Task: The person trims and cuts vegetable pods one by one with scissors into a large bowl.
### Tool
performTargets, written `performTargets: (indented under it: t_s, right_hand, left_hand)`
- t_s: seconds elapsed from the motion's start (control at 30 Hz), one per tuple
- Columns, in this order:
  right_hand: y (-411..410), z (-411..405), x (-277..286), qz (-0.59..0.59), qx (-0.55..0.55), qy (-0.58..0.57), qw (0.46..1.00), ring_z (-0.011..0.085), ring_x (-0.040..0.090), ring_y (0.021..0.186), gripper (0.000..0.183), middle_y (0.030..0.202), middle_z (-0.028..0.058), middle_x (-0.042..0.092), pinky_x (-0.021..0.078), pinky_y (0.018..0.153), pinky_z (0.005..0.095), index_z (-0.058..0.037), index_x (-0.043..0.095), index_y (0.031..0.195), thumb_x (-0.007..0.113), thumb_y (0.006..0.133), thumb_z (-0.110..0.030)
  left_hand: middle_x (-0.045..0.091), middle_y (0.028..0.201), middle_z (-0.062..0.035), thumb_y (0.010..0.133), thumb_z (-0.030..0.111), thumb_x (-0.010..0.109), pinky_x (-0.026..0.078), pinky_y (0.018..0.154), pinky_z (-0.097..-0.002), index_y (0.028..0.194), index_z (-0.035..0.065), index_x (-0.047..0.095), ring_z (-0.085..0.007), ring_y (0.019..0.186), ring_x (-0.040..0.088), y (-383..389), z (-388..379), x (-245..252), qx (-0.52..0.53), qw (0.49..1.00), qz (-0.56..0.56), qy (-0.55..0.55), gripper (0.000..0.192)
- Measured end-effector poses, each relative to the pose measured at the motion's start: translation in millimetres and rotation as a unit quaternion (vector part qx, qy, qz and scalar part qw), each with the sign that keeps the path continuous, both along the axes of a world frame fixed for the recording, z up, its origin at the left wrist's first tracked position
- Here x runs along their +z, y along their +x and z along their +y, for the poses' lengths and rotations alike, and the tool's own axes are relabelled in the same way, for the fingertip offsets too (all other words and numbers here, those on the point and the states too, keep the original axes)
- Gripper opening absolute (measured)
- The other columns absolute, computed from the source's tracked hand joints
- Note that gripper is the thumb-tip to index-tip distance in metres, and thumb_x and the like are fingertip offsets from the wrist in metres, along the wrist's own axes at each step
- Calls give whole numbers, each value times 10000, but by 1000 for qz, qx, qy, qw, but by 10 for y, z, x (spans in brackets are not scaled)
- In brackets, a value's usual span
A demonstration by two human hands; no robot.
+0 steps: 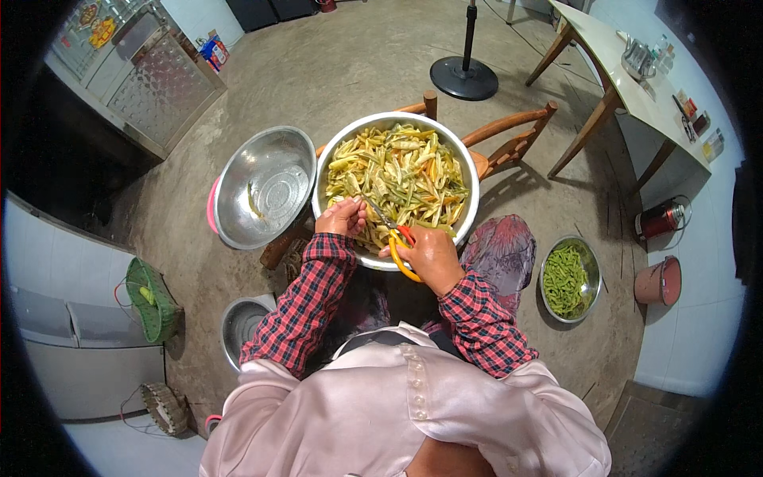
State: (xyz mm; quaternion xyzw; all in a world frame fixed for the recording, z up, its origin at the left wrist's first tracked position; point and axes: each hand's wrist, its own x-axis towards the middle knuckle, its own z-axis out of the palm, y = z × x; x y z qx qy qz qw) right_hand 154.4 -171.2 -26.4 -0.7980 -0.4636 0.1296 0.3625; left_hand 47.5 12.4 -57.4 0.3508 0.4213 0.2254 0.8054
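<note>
My right hand (437,255) grips a pair of scissors (400,239) with orange and red handles. The blades point up and left, their tips close to my left hand (341,216). The left fingers are curled together over the near left part of a large metal basin (471,173); anything between them is too small to make out. Cut pale-green, yellow and orange peppers (399,173) fill much of this basin. Left of it, a second metal basin (280,161) stands tilted, holding one thin greenish piece (253,201) and some wetness.
A wooden chair (506,134) stands behind the big basin. On the floor at right are a bowl of green peppers (563,280), a pink bucket (656,281) and a red flask (661,218). A green basket (152,301) and metal bowl (241,325) are left; a black stand base (464,77) is ahead.
</note>
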Motion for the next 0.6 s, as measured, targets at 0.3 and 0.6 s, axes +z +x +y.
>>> performTargets:
  t_s: [0.3,0.6]
  right_hand:
    - [8,19,-17,-35,-36,41,998,386,629,610,533,622,205,607,493,560,446,10,642,779,780,674,-494]
    - [57,47,-184,39,-17,77,996,392,609,604,442,628,200,591,477,533,444,-14,628,730,731,746,-444]
  left_hand:
    - [650,821,-15,872,115,658,520,590,-219,964,66,595,-98,663,606,0,-94,4,-23,999,6,23,121]
    - [654,832,-37,866,82,659,525,605,-232,1006,57,585,-113,671,613,-10,-101,-12,-24,1000,-2,3,160]
